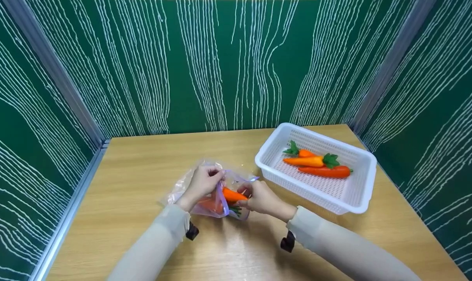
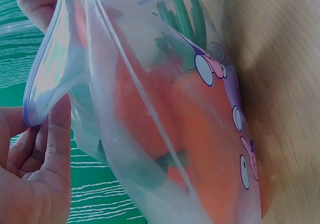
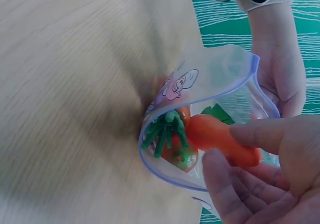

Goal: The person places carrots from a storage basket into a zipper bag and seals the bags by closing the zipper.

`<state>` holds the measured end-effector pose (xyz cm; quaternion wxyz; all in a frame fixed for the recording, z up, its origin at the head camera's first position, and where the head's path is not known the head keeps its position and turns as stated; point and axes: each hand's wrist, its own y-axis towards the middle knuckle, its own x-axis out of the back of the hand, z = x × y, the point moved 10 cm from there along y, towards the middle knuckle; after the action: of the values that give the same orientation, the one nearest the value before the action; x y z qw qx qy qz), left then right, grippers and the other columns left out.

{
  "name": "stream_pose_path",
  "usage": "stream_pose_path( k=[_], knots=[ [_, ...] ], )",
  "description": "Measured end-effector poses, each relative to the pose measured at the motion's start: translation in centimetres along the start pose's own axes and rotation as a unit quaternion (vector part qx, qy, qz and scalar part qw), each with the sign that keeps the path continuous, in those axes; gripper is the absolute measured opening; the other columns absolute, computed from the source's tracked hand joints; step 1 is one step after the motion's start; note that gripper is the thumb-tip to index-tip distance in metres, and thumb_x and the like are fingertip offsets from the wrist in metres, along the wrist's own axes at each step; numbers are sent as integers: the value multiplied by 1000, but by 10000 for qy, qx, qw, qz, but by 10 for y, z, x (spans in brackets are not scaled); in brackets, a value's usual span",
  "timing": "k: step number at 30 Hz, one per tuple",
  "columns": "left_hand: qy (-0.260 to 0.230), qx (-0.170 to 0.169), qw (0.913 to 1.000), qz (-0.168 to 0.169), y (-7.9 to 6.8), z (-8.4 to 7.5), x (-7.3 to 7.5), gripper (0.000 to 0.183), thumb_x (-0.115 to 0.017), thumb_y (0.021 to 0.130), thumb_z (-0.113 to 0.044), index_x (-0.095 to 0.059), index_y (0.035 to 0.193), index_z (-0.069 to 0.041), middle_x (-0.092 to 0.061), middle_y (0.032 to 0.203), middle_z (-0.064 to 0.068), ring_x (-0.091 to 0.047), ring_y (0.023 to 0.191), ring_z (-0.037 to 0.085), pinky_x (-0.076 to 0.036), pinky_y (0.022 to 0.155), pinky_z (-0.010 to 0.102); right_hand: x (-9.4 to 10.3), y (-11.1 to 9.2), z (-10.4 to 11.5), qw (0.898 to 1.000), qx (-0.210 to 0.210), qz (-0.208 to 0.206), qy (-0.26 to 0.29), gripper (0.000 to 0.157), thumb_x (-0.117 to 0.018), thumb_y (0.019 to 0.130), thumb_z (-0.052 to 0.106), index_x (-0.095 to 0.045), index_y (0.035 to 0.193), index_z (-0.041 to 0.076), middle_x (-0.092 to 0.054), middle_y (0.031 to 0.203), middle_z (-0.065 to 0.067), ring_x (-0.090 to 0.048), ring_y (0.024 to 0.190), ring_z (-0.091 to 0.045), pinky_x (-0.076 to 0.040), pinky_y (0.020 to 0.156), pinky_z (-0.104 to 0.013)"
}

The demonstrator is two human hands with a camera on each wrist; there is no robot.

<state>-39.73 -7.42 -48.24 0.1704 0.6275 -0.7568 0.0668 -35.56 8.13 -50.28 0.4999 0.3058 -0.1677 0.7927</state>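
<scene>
A clear zip bag (image 1: 177,191) with a purple-edged mouth and cartoon prints lies on the table. My left hand (image 1: 204,181) pinches the rim of its mouth between thumb and fingers. At the bag's opening my right hand (image 1: 262,198) holds an orange carrot (image 3: 212,134) by its outer end; the other end is inside the bag. Also in the bag are a carrot with cut green stalks (image 2: 205,134) and a red-orange vegetable with a small green stem end (image 3: 181,156). The plastic blurs the other contents.
To the right of the hands stands a white perforated basket (image 1: 316,199). In it lie two orange carrots with leafy tops (image 1: 304,161) and a long red vegetable (image 1: 327,171). Green walls with white lines rise around the wooden table (image 1: 134,164).
</scene>
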Motion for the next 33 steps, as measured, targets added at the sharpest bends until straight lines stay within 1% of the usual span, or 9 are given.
stream_pose_path(
  k=[3,7,8,12,14,17,20,25,33],
  knots=[
    [18,-14,10000,-12,0,-1,0,24,-67,107,-10,-78,98,9,-75,87,20,-64,67,9,-53,62,17,-6,3,-4,9996,-204,33,172,24,-86,93,10,-76,112,-2,-73,75,-8,-61,55,-9,-54,52,-22],
    [107,47,9999,-7,-1,-1,1,24,-67,108,-13,-79,97,5,-74,86,13,-64,70,12,-56,66,19,-14,7,-2,9997,-173,96,158,23,-84,95,12,-77,111,-3,-69,69,-5,-56,52,-8,-47,49,-20],
    [115,38,9999,-4,-1,-1,1,24,-67,108,-13,-79,95,4,-74,85,13,-64,70,12,-56,66,19,-16,8,-1,9997,-145,115,183,22,-84,96,11,-77,111,-3,-68,68,-5,-57,51,-10,-47,48,-20],
    [167,-72,9998,-18,0,-3,0,25,-67,107,-12,-78,90,2,-75,83,16,-63,68,10,-53,63,18,-24,11,2,9984,-134,299,466,19,-77,100,7,-74,114,-5,-66,66,-7,-70,52,-34,-54,46,-24],
    [151,-122,9998,-9,1,-4,0,25,-66,107,-10,-78,89,2,-75,83,19,-63,67,10,-52,62,18,-26,13,3,9981,-151,351,483,17,-73,102,6,-73,115,-5,-65,68,-6,-71,55,-38,-56,46,-26],
    [104,-127,9999,22,1,-3,0,25,-66,107,-10,-77,89,3,-75,85,22,-64,67,10,-52,61,18,-28,16,4,9992,-125,294,248,15,-69,104,5,-73,114,-6,-64,74,-4,-65,53,-24,-53,47,-22],
    [53,-94,9999,42,1,-2,0,25,-66,107,-10,-77,89,4,-75,86,24,-64,66,10,-52,61,18,-31,20,4,9996,-107,219,159,16,-67,104,4,-73,115,-7,-66,80,-6,-55,61,-11,-47,52,-20],
    [47,-53,9999,80,-1,-2,-1,26,-65,108,-11,-77,92,6,-75,89,26,-62,67,9,-49,60,18,-35,26,3,9998,4,78,187,18,-70,101,2,-72,114,-10,-68,83,-10,-54,69,-11,-45,59,-20],
    [23,-121,9999,95,0,-1,-1,26,-65,108,-11,-76,94,7,-76,88,21,-66,71,9,-53,65,19,-40,34,-1,9998,-59,-54,155,22,-74,100,7,-74,115,-9,-68,79,-6,-55,63,-8,-44,55,-17]
  ],
)
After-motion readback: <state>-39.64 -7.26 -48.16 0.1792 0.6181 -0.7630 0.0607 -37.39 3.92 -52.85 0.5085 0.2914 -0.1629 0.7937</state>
